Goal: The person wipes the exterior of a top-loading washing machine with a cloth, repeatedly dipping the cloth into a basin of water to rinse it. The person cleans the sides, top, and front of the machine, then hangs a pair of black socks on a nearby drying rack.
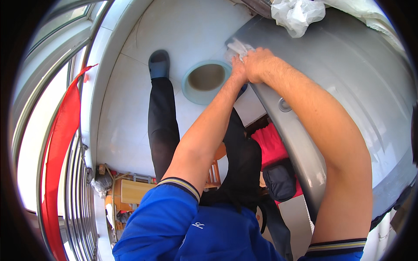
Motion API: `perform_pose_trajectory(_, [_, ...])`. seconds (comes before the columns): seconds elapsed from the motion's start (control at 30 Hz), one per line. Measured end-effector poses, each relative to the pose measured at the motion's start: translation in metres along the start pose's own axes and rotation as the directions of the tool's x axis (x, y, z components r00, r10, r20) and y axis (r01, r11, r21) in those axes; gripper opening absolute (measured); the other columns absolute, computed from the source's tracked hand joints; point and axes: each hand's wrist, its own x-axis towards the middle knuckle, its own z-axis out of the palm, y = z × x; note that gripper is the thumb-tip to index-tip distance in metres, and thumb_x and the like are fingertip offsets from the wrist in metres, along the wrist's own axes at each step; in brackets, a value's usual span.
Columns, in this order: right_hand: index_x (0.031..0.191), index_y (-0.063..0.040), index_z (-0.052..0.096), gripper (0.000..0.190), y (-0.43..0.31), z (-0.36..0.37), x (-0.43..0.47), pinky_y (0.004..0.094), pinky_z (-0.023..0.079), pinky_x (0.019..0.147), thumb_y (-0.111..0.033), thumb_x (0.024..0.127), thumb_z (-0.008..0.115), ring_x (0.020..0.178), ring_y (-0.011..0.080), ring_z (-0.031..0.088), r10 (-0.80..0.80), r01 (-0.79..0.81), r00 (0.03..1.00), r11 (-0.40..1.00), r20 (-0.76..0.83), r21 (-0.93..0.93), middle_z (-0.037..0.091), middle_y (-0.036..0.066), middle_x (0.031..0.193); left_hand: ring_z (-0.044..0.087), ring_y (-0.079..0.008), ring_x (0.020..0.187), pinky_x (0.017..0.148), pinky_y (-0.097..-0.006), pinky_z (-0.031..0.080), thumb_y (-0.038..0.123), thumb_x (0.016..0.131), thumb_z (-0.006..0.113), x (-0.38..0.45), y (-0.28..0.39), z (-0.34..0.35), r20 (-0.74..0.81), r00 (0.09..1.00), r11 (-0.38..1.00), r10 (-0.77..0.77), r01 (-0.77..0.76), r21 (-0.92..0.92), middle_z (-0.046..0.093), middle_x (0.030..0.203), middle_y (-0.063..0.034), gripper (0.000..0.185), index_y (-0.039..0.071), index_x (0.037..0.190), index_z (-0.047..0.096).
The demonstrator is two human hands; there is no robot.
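Both my hands meet at the near corner of a large glossy grey appliance or cabinet panel (346, 65), beside a light-blue plastic basin. Bunched between them is a whitish, wet-looking cloth or thin plastic sheet (240, 48). My left hand (239, 69) grips its lower side, while my right hand (259, 63) closes over it from the right; the fingers partly hide one another. Murky brownish water (206, 77) stands in the basin (191, 94), which rests on the floor just left of my hands.
White floor tiles (127, 98) surround my slippered foot (159, 63). A crumpled translucent plastic bag (297, 16) lies on the panel's far edge. Red fabric (268, 143) and a black bag (279, 179) sit beneath the panel. Left, a red cloth strip (62, 140) hangs by metal window bars (76, 176).
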Motion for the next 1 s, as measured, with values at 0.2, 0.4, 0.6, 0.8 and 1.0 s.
perform_pose_trajectory(0.2, [0.139,-0.01,0.067,0.052,-0.016,-0.012,-0.025,0.0455,0.046,0.11,-0.024,0.089,0.071,0.128,0.0339,0.062,-0.079,0.092,0.981,0.994,0.179,-0.064,0.072,0.013,0.132,0.048,-0.0356,0.143,0.119,-0.0415,0.041,0.026,0.091,0.077,-0.071,0.048,0.02,-0.256,0.917,0.336,-0.304,-0.148,-0.93,0.05,0.156,-0.0188,0.067,0.011,0.151,0.052])
perform_pose_trajectory(0.4, [0.139,-0.011,0.068,0.052,-0.021,0.001,-0.016,0.0451,0.043,0.111,-0.025,0.089,0.073,0.129,0.0292,0.064,-0.111,0.133,0.982,0.982,0.153,-0.138,0.069,0.012,0.139,0.039,-0.0316,0.151,0.122,-0.0437,0.036,0.03,0.096,0.072,-0.082,0.049,-0.01,-0.125,0.971,0.391,-0.202,-0.037,-0.92,0.044,0.16,-0.0196,0.064,0.011,0.153,0.048])
perform_pose_trajectory(0.6, [0.143,-0.004,0.063,0.051,0.003,0.019,0.044,0.047,0.041,0.114,-0.023,0.095,0.065,0.135,0.0346,0.057,-0.024,0.023,1.0,0.996,-0.009,-0.084,0.063,0.016,0.144,0.025,-0.0495,0.155,0.129,-0.0499,0.022,0.039,0.097,0.064,0.001,-0.007,0.044,-0.092,0.884,0.435,-0.459,0.133,-0.891,0.024,0.169,-0.0317,0.076,0.008,0.161,0.039])
perform_pose_trajectory(0.8, [0.141,-0.005,0.065,0.052,0.027,0.02,0.106,0.0466,0.041,0.113,-0.024,0.093,0.071,0.137,0.0339,0.055,0.065,-0.07,0.997,0.976,-0.03,-0.206,0.062,0.014,0.147,0.025,-0.0447,0.157,0.13,-0.0487,0.02,0.046,0.087,0.074,0.057,-0.047,0.016,-0.196,0.98,0.92,-0.034,-0.046,-0.389,0.034,0.166,-0.0279,0.093,0.001,0.16,0.037])
perform_pose_trajectory(1.0, [0.151,-0.013,0.059,0.069,0.02,-0.021,0.038,0.0556,0.049,0.104,-0.035,0.089,0.079,0.14,0.0294,0.056,0.09,0.003,0.974,0.913,0.209,-0.407,0.059,0.01,0.152,0.03,-0.038,0.156,0.131,-0.0516,0.016,0.042,0.092,0.066,0.035,0.007,-0.059,-0.122,0.978,0.818,0.169,-0.208,-0.536,0.044,0.159,-0.0264,0.073,0.006,0.153,0.049])
